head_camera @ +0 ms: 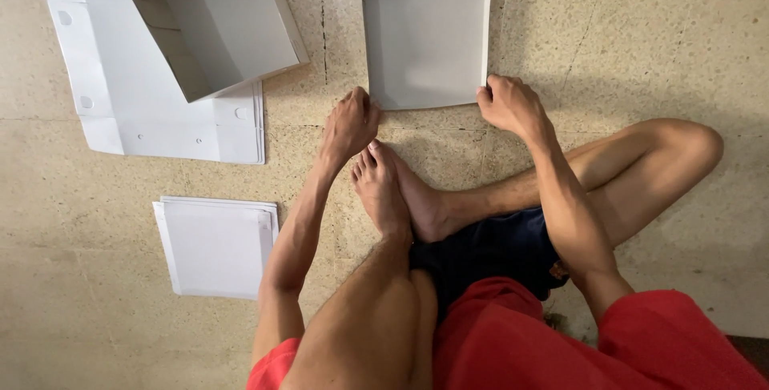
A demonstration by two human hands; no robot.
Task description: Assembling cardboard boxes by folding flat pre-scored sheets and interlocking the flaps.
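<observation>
Head view: both hands pinch the near corners of a shallow square grey cardboard tray (424,38), left grip (350,124) and right grip (509,104) closed on its rim, on speckled stone floor (609,46).

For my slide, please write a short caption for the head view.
Seated on the floor, left hand and right hand grip a shallow grey cardboard tray.

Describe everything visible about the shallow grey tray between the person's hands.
The tray is a square of grey cardboard with low folded-up walls on all sides, open side up and empty. It lies flat on the speckled stone floor, in front of the person's crossed legs. The left hand presses at its near left corner and the right hand grips its near right corner. Nothing else touches it.
</observation>
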